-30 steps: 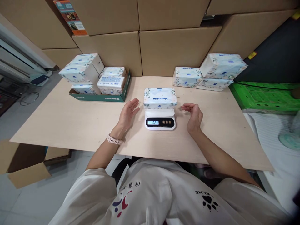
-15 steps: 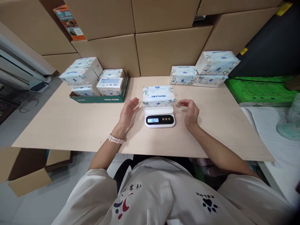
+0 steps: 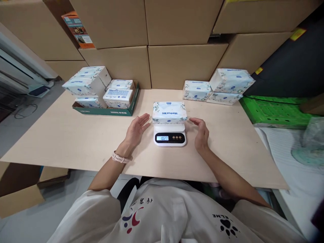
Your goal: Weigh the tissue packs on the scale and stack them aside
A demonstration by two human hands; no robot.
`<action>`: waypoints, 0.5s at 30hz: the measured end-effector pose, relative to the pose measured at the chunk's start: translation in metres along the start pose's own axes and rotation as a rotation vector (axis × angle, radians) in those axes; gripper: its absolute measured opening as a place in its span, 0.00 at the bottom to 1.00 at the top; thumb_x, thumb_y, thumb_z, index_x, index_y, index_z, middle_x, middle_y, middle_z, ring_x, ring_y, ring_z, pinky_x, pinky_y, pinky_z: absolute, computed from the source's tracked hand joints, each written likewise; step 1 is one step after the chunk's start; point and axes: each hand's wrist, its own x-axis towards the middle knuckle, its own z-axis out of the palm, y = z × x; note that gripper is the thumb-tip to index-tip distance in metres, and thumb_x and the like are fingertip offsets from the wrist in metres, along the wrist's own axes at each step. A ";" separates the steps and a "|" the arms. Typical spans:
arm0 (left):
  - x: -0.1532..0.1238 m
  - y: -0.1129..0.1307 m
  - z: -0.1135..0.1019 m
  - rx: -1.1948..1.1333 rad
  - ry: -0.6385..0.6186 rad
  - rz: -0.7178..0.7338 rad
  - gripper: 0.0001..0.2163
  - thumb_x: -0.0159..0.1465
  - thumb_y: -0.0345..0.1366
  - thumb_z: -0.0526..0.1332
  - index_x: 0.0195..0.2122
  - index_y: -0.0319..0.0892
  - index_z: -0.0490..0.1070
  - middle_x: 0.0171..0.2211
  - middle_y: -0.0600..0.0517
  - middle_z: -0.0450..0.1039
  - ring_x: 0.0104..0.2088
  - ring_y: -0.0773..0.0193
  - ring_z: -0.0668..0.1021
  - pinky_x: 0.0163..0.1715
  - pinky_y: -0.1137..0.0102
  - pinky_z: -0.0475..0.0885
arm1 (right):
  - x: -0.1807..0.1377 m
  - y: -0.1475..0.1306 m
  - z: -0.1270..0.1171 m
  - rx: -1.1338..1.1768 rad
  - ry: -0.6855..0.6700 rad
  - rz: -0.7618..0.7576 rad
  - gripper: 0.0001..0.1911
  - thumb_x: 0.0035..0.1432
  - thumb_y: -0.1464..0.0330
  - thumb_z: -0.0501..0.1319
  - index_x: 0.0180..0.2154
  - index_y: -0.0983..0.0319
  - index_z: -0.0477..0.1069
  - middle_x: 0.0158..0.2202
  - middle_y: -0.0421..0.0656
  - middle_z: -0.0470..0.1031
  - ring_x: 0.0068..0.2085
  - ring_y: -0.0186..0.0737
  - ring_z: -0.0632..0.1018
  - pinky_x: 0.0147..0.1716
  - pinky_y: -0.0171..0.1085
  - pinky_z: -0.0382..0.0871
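Beige table (image 3: 76, 141) under scale (image 3: 170, 136), cardboard boxes (image 3: 186, 64) behind

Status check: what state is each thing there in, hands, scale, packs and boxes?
Left hand: open, empty, beside the middle pack.
Right hand: empty, fingers slightly bent, beside the same pack.
Middle pack: lying flat on the scale.
Scale: loaded.
Display: lit, digits 1027, decimal point unclear.
Green tray: holding packs, some above its rim.
Far-right packs: three visible, one on top.
Floor carton: visible flaps open.
Back cartons: stacked.
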 end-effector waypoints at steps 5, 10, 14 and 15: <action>0.002 0.001 -0.003 0.016 0.008 0.037 0.26 0.66 0.57 0.65 0.55 0.41 0.81 0.71 0.39 0.72 0.76 0.43 0.66 0.76 0.48 0.63 | -0.003 -0.002 0.001 0.001 -0.022 0.018 0.33 0.73 0.42 0.47 0.48 0.57 0.80 0.52 0.49 0.83 0.57 0.50 0.81 0.64 0.55 0.72; 0.000 0.002 -0.002 0.067 -0.022 0.059 0.29 0.66 0.58 0.65 0.57 0.41 0.80 0.71 0.40 0.71 0.77 0.43 0.66 0.76 0.47 0.62 | -0.002 -0.001 -0.004 -0.034 -0.017 -0.024 0.33 0.74 0.43 0.46 0.49 0.57 0.81 0.53 0.49 0.83 0.59 0.51 0.79 0.66 0.57 0.70; -0.001 0.001 -0.002 0.144 -0.058 0.092 0.30 0.66 0.59 0.63 0.61 0.43 0.78 0.74 0.42 0.68 0.78 0.44 0.63 0.76 0.48 0.61 | 0.001 -0.006 -0.005 -0.101 -0.079 -0.023 0.35 0.73 0.42 0.44 0.53 0.55 0.80 0.58 0.49 0.82 0.63 0.53 0.77 0.69 0.60 0.68; 0.000 0.001 -0.002 0.158 -0.064 0.096 0.31 0.66 0.60 0.63 0.62 0.43 0.78 0.74 0.42 0.67 0.78 0.44 0.63 0.77 0.48 0.61 | 0.003 -0.008 -0.005 -0.123 -0.113 -0.007 0.35 0.73 0.41 0.44 0.55 0.55 0.80 0.60 0.49 0.81 0.65 0.54 0.75 0.70 0.61 0.67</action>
